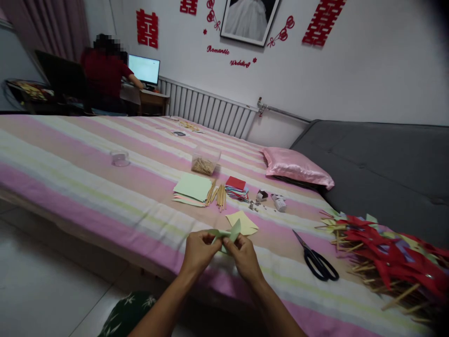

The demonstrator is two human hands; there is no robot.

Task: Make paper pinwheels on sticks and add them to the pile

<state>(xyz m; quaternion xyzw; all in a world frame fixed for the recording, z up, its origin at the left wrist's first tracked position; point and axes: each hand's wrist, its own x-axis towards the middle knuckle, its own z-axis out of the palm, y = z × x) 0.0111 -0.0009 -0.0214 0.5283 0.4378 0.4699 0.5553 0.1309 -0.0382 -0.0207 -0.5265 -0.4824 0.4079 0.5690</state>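
Note:
Over the near edge of the bed, my left hand (200, 250) and my right hand (244, 255) pinch a light green paper pinwheel (234, 230) between them. Its corners are folded in, and one point stands up beside my right fingers. The thumbs meet at its middle, so what lies under them is hidden. Just beyond lies a yellow paper square (245, 223) with cut slits. Farther off are a stack of pale green paper (192, 186), several thin wooden sticks (220, 196) and a small stack of red paper (235, 183).
Black-handled scissors (317, 262) lie to the right, points away from me. Finished pinwheels (389, 257) are heaped at the far right. A clear box of sticks (204, 161), small metal pins (253, 204) and a pink pillow (298, 166) are beyond. A person (107, 75) sits at a monitor.

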